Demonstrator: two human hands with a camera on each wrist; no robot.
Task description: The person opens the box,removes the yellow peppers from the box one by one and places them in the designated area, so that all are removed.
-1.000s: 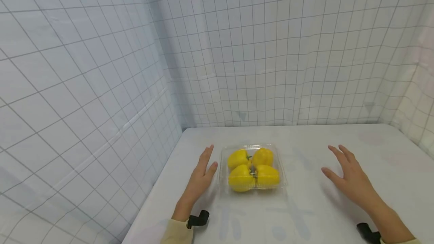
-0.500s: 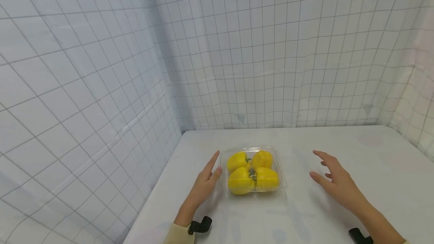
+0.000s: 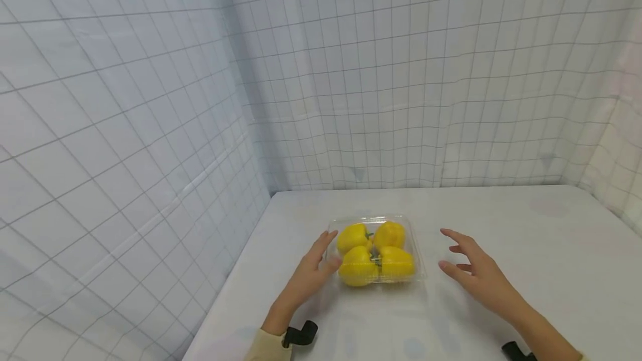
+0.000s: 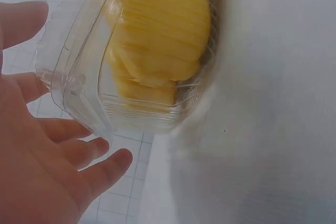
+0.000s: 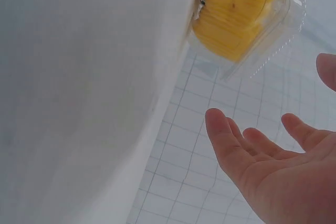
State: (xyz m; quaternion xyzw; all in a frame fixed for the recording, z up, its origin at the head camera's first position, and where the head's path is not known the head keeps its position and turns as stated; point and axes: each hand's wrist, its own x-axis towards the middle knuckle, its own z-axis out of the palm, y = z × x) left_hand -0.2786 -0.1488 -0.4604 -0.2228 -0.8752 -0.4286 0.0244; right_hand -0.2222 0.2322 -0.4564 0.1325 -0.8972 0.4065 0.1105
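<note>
A clear plastic clamshell box (image 3: 419,263) stands on the white table, holding several yellow bell peppers (image 3: 357,267) with green stems. At its left side is my left hand (image 3: 307,276), fingers loosely bent and thumb apart; the fingertips overlap the box's edge. In the left wrist view, those fingers (image 4: 113,169) lie along the protruding rim (image 4: 86,114) and the thumb stays off to the other side. My right hand (image 3: 478,273) hovers right of the box with a gap between, its fingers slightly bent and nothing in them. The right wrist view shows that gap below the box's corner (image 5: 286,11).
The white table (image 3: 501,210) runs back to a grid-patterned white curtain (image 3: 381,71). More of the same cloth hangs close along the left (image 3: 125,144) and at the right. A black wrist camera (image 3: 301,333) sits on the left wrist.
My left hand has moved right, up to the box's left edge. My right hand has come leftward, closer to the box, its fingers a little more bent. The box stays in place.
</note>
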